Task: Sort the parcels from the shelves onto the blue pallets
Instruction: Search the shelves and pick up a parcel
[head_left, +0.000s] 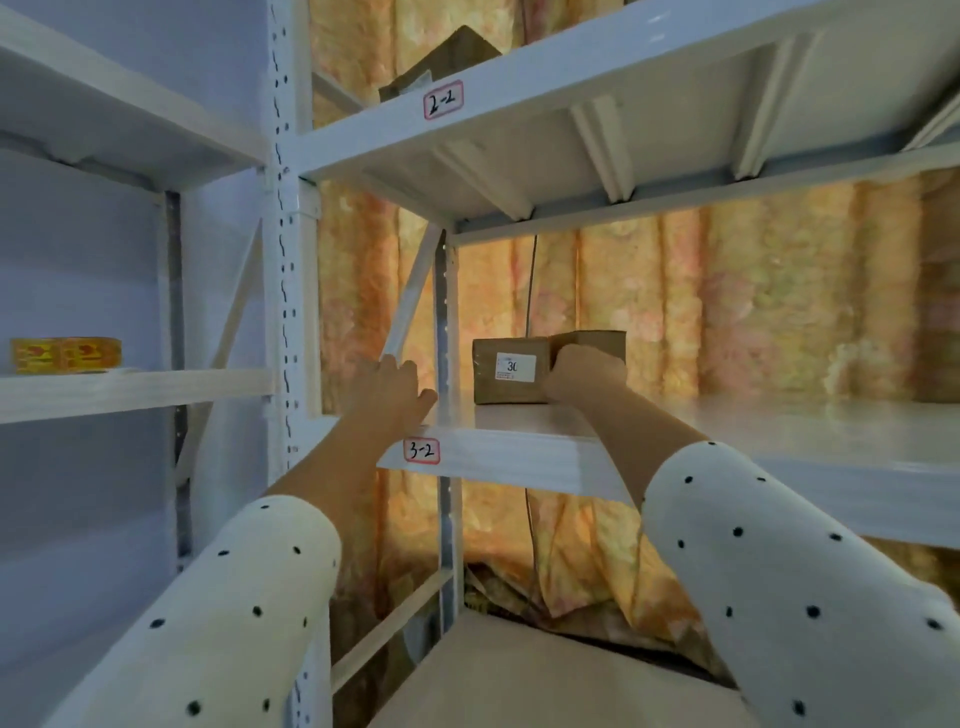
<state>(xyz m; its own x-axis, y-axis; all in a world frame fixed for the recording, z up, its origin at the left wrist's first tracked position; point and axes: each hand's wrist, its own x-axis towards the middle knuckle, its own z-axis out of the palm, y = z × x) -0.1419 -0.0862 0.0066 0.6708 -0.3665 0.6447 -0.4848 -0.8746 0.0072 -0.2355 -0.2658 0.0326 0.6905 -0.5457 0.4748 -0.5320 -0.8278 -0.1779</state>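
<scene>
A small brown cardboard parcel (506, 371) with a white label reading 30 stands at the back of the white shelf marked 3-2 (524, 457). My right hand (584, 374) grips the parcel's right front corner, fingers curled over its top edge. My left hand (392, 389) reaches over the shelf's left front corner, fingers extended, a short way left of the parcel and holding nothing. Another brown parcel (441, 62) sits on the shelf above, marked 2-2 (443, 100).
A yellow and red box (66, 355) lies on the left-hand rack's shelf. White uprights (291, 260) and a diagonal brace (410, 296) frame the bay. An orange patterned curtain (727, 301) hangs behind. A lower shelf (545, 675) lies below.
</scene>
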